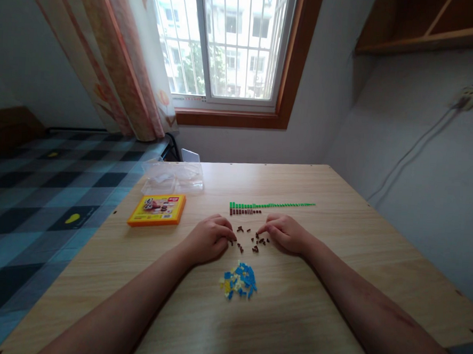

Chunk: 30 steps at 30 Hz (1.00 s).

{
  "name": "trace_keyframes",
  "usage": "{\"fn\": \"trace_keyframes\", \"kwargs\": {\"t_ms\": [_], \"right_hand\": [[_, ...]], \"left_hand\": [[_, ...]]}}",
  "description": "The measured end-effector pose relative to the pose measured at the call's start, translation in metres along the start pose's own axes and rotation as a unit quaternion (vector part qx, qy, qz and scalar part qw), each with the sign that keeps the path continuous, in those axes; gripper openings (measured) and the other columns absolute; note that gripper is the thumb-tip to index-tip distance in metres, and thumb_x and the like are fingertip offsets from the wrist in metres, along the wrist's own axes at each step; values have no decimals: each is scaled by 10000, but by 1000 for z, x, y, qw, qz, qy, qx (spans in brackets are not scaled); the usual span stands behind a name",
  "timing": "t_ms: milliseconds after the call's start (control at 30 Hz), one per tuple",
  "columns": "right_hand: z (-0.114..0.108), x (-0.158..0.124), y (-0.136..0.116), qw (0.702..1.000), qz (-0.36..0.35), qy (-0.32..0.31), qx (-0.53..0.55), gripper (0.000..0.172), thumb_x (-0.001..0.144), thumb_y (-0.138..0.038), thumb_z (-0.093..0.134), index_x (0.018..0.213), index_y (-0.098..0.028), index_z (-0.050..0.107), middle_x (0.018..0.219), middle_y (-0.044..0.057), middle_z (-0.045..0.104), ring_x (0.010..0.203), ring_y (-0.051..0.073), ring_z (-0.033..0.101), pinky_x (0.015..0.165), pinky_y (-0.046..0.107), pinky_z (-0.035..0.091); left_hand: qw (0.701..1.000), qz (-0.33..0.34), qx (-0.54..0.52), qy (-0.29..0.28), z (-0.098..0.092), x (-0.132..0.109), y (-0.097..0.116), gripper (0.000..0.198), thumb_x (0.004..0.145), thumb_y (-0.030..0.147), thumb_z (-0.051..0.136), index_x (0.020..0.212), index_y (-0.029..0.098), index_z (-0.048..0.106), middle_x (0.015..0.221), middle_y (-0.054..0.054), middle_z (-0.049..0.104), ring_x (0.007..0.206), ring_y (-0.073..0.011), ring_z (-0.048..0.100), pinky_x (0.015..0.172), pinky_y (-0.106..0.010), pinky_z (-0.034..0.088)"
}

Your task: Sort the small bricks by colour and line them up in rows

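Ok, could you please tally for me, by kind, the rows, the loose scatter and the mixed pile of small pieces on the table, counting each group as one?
Green row: 1
Brown row: 1
Scatter of loose brown pieces: 1
Mixed blue and yellow pile: 1
Total: 4 groups; single pieces are too small to count surely.
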State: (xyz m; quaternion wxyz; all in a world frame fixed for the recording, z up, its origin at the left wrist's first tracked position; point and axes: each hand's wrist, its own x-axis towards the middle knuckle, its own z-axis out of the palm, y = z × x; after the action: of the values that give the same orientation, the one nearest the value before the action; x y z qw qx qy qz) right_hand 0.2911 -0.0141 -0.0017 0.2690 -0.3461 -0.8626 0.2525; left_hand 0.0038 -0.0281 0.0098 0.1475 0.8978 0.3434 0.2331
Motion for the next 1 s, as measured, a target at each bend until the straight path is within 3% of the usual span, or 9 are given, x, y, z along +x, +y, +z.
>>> {"fn": "trace_keyframes", "kwargs": {"t_ms": [267, 600, 1000], "right_hand": [[0, 0, 0, 1000, 0, 2, 4, 440, 1028, -353, 404, 982, -203, 814, 844, 64, 692, 798, 186, 642, 780, 314, 469], [0, 0, 2, 1000, -3, 3, 14, 478, 1042, -390, 380, 971, -193, 810, 854, 68, 704, 814, 191, 653, 790, 310, 474], [3, 1, 6, 1000, -3, 11, 20, 574, 1061, -466, 312, 942, -185, 798, 896, 75, 751, 859, 201, 676, 824, 319, 461]], "left_hand": [[1000, 9, 1, 1, 1, -1, -2, 399, 775, 47, 506, 960, 253, 793, 940, -39, 733, 914, -197, 638, 881, -365, 530], [1000, -12, -1, 15, 2, -1, -3, 302, 736, 43, 522, 821, 212, 757, 863, -47, 719, 876, -205, 626, 843, -358, 524], [1000, 2, -22, 3, 2, -1, -4, 325, 722, 29, 527, 772, 224, 781, 833, -26, 713, 848, -187, 608, 829, -331, 489]]}}
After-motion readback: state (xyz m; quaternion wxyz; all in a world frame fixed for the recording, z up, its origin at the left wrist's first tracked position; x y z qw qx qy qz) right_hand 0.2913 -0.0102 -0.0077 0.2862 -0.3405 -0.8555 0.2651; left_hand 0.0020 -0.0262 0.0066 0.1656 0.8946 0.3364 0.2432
